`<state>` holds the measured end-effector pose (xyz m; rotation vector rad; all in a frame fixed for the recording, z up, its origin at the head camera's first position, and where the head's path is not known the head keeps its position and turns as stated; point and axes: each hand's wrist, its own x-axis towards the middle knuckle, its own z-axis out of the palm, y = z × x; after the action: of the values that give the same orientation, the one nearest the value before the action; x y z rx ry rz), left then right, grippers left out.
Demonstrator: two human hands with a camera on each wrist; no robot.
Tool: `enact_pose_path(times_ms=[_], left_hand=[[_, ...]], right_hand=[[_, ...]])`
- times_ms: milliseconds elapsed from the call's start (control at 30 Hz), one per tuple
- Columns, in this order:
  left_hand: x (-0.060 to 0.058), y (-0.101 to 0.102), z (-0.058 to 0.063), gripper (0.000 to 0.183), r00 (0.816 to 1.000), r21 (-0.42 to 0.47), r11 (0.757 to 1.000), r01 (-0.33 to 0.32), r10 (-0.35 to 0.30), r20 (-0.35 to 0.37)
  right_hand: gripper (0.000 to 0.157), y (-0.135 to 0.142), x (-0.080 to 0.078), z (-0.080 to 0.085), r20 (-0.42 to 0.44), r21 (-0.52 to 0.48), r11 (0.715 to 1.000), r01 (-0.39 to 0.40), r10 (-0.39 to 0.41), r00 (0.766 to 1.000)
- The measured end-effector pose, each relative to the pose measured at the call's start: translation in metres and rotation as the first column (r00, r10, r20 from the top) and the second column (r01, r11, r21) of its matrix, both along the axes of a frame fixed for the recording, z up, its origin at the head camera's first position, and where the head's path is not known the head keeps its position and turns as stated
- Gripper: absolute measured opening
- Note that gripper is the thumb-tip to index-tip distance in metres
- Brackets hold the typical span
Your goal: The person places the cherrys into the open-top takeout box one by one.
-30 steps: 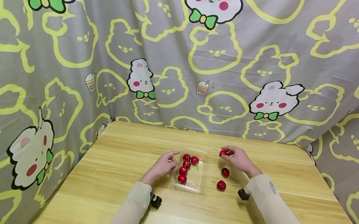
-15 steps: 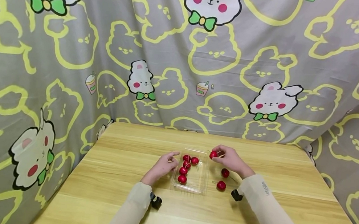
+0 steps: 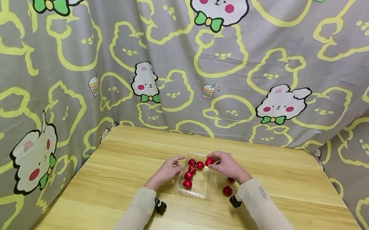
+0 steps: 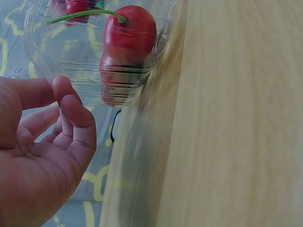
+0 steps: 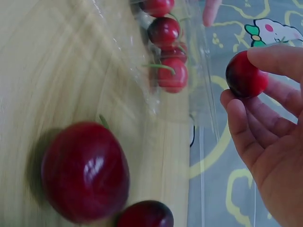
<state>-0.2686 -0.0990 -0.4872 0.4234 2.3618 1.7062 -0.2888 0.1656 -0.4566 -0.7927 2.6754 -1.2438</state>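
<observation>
A clear plastic container (image 3: 193, 195) sits on the table, with several red cherries (image 3: 188, 175) along its left side and back. My right hand (image 3: 227, 166) pinches a dark red cherry (image 5: 246, 74) between thumb and fingers, over the container's back right corner. Beside the left wall my left hand (image 3: 167, 168) rests with relaxed, loosely curled fingers, fingertips right at the container's edge. In the left wrist view these fingertips overlap the plastic corner, near a cherry (image 4: 130, 33) with a green stem.
Two loose cherries lie on the wooden table (image 3: 101, 203) right of the container: a near cherry (image 3: 227, 190) and a farther cherry (image 3: 231, 180), partly hidden by the right forearm. A patterned grey curtain (image 3: 177, 54) hangs behind and along both sides.
My right hand has carried its cherry leftward from the table right of the container to over its back right corner. The left hand and the container have stayed in place.
</observation>
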Motion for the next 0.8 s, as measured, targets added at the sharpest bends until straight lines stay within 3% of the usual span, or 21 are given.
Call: enact_pose_path(times_ms=[267,500,800], left_hand=[[-0.003,0.0,-0.004,0.048,1.0,-0.001,1.0,-0.007,0.007,0.0],[-0.003,0.0,-0.004,0.047,1.0,-0.017,1.0,-0.015,0.015,0.006],[-0.004,-0.001,-0.005,0.046,1.0,-0.006,1.0,-0.009,0.009,0.011]], right_hand=[[0.031,-0.014,0.0,-0.001,-0.015,0.06,0.998,-0.024,0.025,1.0],[0.025,-0.023,0.0,-0.006,0.021,0.049,0.998,-0.046,0.045,0.999],[0.023,-0.033,-0.001,-0.013,-0.05,0.111,0.991,-0.081,0.087,0.995]])
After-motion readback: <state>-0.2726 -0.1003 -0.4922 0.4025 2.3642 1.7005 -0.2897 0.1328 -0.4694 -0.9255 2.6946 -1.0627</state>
